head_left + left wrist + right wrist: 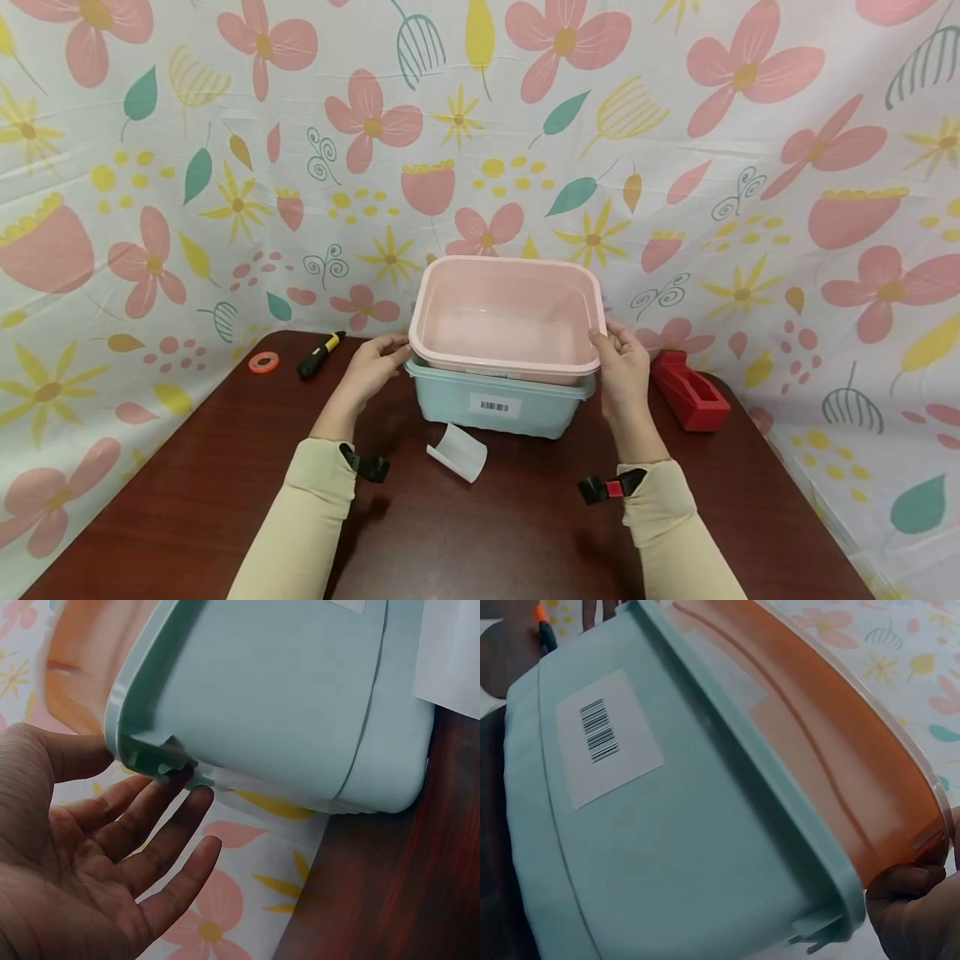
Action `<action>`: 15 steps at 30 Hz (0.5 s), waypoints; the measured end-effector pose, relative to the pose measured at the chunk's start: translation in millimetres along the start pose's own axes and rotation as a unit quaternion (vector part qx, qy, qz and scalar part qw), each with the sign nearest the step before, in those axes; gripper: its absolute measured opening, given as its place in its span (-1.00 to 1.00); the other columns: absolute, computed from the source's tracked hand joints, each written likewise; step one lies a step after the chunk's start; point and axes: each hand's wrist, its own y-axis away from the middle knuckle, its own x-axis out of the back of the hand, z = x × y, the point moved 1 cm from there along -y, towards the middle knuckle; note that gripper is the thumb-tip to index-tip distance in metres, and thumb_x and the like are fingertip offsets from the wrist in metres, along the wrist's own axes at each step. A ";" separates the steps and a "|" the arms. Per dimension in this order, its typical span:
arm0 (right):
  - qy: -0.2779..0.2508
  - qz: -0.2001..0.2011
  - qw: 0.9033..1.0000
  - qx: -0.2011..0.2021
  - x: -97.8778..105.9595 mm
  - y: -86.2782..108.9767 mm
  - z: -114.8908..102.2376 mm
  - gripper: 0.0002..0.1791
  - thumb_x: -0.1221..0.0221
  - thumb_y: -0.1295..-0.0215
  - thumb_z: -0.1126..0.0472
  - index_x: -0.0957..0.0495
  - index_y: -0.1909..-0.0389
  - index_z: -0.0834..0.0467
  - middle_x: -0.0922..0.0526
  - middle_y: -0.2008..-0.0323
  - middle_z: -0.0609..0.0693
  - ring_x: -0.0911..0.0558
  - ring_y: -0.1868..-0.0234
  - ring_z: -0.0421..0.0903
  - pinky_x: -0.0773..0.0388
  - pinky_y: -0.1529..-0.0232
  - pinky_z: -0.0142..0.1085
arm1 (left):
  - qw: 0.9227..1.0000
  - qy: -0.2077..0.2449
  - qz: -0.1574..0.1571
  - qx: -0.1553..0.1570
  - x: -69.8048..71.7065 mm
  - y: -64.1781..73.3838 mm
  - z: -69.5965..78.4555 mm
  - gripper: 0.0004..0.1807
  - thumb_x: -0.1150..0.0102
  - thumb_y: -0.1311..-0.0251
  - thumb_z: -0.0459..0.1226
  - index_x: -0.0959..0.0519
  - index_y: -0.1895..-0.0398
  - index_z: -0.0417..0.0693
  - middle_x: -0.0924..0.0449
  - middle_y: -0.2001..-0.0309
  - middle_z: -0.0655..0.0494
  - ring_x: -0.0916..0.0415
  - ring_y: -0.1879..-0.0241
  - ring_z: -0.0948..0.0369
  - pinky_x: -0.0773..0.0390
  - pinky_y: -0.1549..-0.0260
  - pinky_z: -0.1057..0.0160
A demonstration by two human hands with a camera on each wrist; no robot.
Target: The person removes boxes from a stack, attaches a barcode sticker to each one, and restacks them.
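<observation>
A pink plastic bin [510, 364] sits partly inside a light blue bin [446, 404], its rim raised above the blue one and tilted toward me. My right hand [624, 379] grips the pink bin's right rim, thumb on top and fingers curled beneath, as the right wrist view also shows. At the left end, my left hand [105, 840] pinches the blue bin's rim corner between thumb and fingers, close to a small clip [161, 756]. A white barcode label [607, 739] is on the blue bin's front wall. The blue bin stands on the table.
A curled white paper piece [459, 452] lies before the bins on the dark wooden table [480, 542]. At the back left are an orange tape roll [253, 364] and a black-and-yellow utility knife [321, 356]. A red tape dispenser [690, 400] stands at right; a flowered cloth [480, 125] hangs behind.
</observation>
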 end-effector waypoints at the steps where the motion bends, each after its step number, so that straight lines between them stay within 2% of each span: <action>1: 0.005 0.000 1.000 0.001 0.1 -0.5 1.2 -0.55 -0.18 -0.43 0.27 -0.47 -0.26 0.37 -0.65 0.35 -0.04 -0.64 0.28 -0.14 -0.62 0.26 -0.43 | 1.000 0.000 -0.003 -0.002 0.0 0.1 0.5 -0.54 -0.13 -0.44 -0.10 -0.53 -0.28 -0.13 -0.59 -0.16 -0.11 -0.54 -0.07 0.00 -0.53 -0.07 -0.12; 9: 0.031 0.002 0.999 0.014 7.2 -5.7 10.0 -0.57 -0.19 -0.41 0.28 -0.50 -0.23 0.36 -0.52 0.50 -0.08 -0.52 0.46 -0.25 -0.51 0.44 -0.50 | 1.000 0.007 -0.015 -0.009 -1.7 -0.2 0.8 -0.55 -0.16 -0.42 -0.09 -0.56 -0.25 -0.12 -0.58 -0.19 -0.08 -0.52 -0.16 -0.01 -0.51 -0.10 -0.16; 15: 0.078 0.003 0.996 0.036 12.2 -9.5 15.0 -0.58 -0.19 -0.41 0.25 -0.53 -0.21 0.34 -0.38 0.59 -0.13 -0.37 0.58 -0.29 -0.33 0.58 -0.50 | 1.000 0.012 -0.017 -0.011 -3.2 1.4 1.4 -0.58 -0.19 -0.40 -0.11 -0.58 -0.22 -0.11 -0.61 -0.12 -0.07 -0.55 -0.09 -0.01 -0.52 -0.08 -0.14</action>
